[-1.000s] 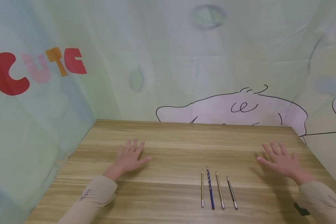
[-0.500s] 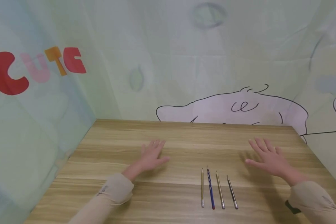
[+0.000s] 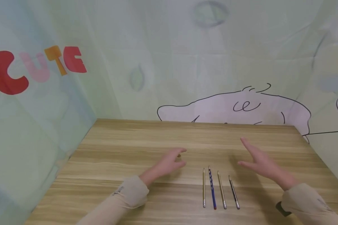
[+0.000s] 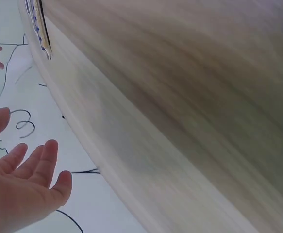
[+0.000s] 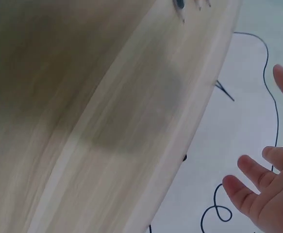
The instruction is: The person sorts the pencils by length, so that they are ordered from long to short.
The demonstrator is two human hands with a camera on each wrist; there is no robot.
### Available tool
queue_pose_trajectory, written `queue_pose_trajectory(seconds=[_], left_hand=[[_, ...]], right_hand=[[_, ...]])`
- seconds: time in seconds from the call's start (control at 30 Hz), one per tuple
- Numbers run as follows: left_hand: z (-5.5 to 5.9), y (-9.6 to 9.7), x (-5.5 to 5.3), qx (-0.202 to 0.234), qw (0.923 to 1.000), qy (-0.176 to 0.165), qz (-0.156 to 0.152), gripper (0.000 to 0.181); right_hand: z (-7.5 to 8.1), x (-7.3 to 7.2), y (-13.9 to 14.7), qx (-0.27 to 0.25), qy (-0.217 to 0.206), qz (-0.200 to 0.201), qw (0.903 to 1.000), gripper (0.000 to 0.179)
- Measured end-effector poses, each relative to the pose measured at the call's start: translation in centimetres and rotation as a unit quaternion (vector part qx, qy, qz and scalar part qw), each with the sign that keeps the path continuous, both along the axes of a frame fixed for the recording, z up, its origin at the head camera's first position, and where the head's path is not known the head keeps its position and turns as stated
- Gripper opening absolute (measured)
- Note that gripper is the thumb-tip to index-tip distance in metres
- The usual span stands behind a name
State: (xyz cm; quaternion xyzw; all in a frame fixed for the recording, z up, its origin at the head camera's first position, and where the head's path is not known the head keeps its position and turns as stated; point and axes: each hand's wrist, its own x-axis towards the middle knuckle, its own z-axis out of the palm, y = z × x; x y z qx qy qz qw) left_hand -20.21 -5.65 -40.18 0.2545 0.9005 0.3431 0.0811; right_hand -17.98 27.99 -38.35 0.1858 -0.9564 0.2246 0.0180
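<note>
We see four pencils (image 3: 212, 187) lying spaced on the table (image 3: 115, 140) (perhaps to keep each one separate); the left hand (image 3: 164, 162) and right hand (image 3: 260, 161), fingers relaxed, hold nothing, well apart.

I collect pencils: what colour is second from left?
The pencil is blue, with pale patches on its upper half; clearest in the head view.

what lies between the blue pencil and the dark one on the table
In the head view, one gold-coloured pencil lies between the blue pencil and the dark pencil, touching neither.
</note>
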Motion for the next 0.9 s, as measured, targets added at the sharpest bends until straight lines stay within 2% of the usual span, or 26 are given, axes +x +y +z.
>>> queue_pose_trajectory(seconds=[0.27, 0.43, 0.6, 0.73, 0.9], left_hand=[[-0.4, 2.3, 0.7, 0.057, 0.9974, -0.044, -0.012, 0.036], [-0.7, 3.7, 1.3, 0.068, 0.9959, -0.057, -0.017, 0.03], [-0.9, 4.7, 2.0, 0.087, 0.992, -0.091, -0.018, 0.032], [-1.1, 5.4, 2.6, 0.108, 0.9874, -0.114, -0.018, 0.034], [-1.2, 6.2, 3.4, 0.128, 0.9787, -0.16, -0.018, 0.041]], right_hand=[[0.0, 0.5, -1.4, -0.09, -0.032, 0.002, 0.9955, 0.082], [-0.2, 0.9, -2.4, -0.112, -0.032, 0.0, 0.9932, 0.075], [-0.3, 1.4, -3.3, -0.132, -0.062, -0.011, 0.9892, 0.065], [-0.5, 1.8, -3.9, -0.155, -0.097, -0.019, 0.9829, 0.059], [-0.9, 2.1, -4.3, -0.208, -0.155, -0.026, 0.9653, 0.058]])
